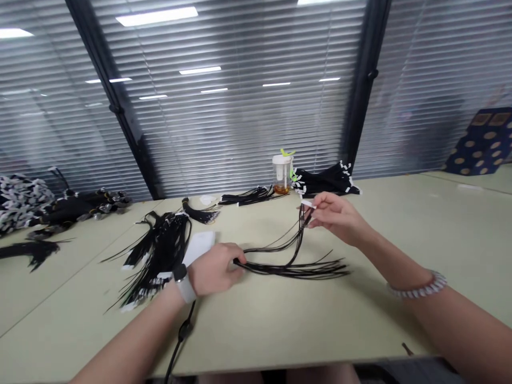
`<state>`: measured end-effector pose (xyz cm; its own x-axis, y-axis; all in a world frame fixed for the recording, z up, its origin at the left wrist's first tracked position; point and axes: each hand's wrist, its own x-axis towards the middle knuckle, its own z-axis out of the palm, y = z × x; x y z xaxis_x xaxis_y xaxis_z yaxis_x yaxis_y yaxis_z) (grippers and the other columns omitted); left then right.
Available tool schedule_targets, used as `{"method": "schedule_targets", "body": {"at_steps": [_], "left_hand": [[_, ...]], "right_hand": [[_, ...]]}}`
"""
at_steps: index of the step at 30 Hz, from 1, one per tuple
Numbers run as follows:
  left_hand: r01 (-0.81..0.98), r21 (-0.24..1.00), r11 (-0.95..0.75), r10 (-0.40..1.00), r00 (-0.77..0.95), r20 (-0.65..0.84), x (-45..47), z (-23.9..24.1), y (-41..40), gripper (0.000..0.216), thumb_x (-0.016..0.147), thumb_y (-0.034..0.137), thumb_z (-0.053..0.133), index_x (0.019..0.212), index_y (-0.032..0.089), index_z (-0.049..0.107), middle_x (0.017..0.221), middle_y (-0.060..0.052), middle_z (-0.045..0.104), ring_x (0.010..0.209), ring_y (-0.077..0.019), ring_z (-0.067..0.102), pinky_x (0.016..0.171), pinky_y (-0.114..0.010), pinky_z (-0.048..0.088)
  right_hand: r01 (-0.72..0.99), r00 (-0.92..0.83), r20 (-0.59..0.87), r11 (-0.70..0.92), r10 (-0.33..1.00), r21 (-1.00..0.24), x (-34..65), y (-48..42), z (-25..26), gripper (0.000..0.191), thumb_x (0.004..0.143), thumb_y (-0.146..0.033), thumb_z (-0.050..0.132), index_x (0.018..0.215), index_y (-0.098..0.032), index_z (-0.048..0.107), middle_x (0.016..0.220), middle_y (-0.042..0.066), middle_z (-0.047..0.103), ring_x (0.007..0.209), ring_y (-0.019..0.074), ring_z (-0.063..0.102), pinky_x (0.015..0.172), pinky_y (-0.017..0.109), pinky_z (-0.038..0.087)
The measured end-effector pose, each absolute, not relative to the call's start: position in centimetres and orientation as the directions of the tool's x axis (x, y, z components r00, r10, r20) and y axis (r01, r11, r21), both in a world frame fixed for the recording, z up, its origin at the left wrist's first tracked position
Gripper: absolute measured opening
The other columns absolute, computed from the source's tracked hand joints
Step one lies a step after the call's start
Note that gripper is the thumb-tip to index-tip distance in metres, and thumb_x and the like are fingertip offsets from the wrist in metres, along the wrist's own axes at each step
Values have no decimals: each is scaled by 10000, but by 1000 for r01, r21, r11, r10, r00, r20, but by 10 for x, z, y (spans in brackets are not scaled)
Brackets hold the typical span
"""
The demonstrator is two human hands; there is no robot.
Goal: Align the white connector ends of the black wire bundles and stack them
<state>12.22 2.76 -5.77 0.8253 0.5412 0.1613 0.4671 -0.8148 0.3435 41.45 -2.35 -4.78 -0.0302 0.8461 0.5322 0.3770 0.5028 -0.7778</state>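
Observation:
My left hand [218, 269] is closed around one end of a bundle of thin black cables [296, 269], whose loose ends fan out to the right over the table. Some strands bend up from that bundle to my right hand [336, 216]. There my right fingers pinch the cables next to a small white connector [308, 204], held above the table. Just behind my left hand lies a white box-like object [200, 245], partly hidden by the hand. A pile of black cables with white ends [164, 250] rests to the left of it.
Along the window blinds stand a lidded cup [282, 173] with amber liquid and another cable heap [324, 180]. More cable bundles [80, 208] lie far left. A black cord [180, 341] hangs over the table's front edge. A dotted blue bag [480, 144] stands at the right.

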Motion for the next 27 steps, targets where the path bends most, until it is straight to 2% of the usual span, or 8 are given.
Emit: {"method": "schedule_targets", "body": {"at_steps": [3,6,10,14,16,20,23,27], "left_hand": [[494,470,-732,639,736,223,125,-61,33,223,799,231,399,795,182,616,782,-43,640,743,-175,576,689,-258,412],[531,537,-655,733,620,281,128,-68,38,234,795,227,411,949,175,579,686,-21,613,678,-170,563,665,-266,410],[559,536,-633,771,516,372,129,-75,40,521,716,244,536,1219,180,419,848,-37,597,711,-169,555,699,-284,418],[653,504,-565,824,470,316,129,-75,37,565,677,240,552,1219,154,420,951,-66,584,691,-167,548,670,-290,421],[684,493,-537,841,475,257,130,-74,36,452,683,222,524,1129,149,501,885,-55,612,676,-169,551,662,-284,409],[700,512,-498,865,439,241,133,-73,38,258,704,217,484,928,149,593,700,-41,614,651,-184,544,617,-275,369],[689,535,-490,871,413,266,135,-72,40,165,739,241,447,751,161,591,616,-30,577,605,-176,518,572,-267,333],[649,594,-474,879,382,285,135,-71,43,216,763,316,444,624,176,532,497,7,506,501,-150,491,505,-244,309]], "right_hand": [[165,32,459,448,888,-879,414,-22,-45,348,730,-382,609,974,-210,430,872,48,638,763,163,605,605,298,490],[193,56,433,416,900,-889,421,-25,-41,404,713,-364,635,1052,-204,484,906,60,646,824,171,601,670,300,480],[313,-153,282,317,947,-895,435,-36,-23,287,679,-326,659,926,-190,606,861,51,654,818,176,608,754,319,472],[607,-271,140,282,952,-743,442,-42,7,244,681,-354,640,824,-158,620,865,50,645,832,182,596,759,307,464],[756,-241,222,326,945,-568,438,-43,19,200,708,-333,614,821,-168,622,901,42,641,881,188,580,794,311,440],[868,-153,660,419,735,-266,415,-40,19,119,760,-229,542,844,-205,621,909,29,634,850,181,573,767,321,424],[695,84,867,595,490,-404,389,-29,2,185,757,-221,550,942,-213,566,1019,43,577,877,164,557,761,297,443],[253,243,645,595,724,-763,360,-3,-19,268,759,-339,567,975,-193,501,920,40,568,772,133,563,712,290,472]]}}
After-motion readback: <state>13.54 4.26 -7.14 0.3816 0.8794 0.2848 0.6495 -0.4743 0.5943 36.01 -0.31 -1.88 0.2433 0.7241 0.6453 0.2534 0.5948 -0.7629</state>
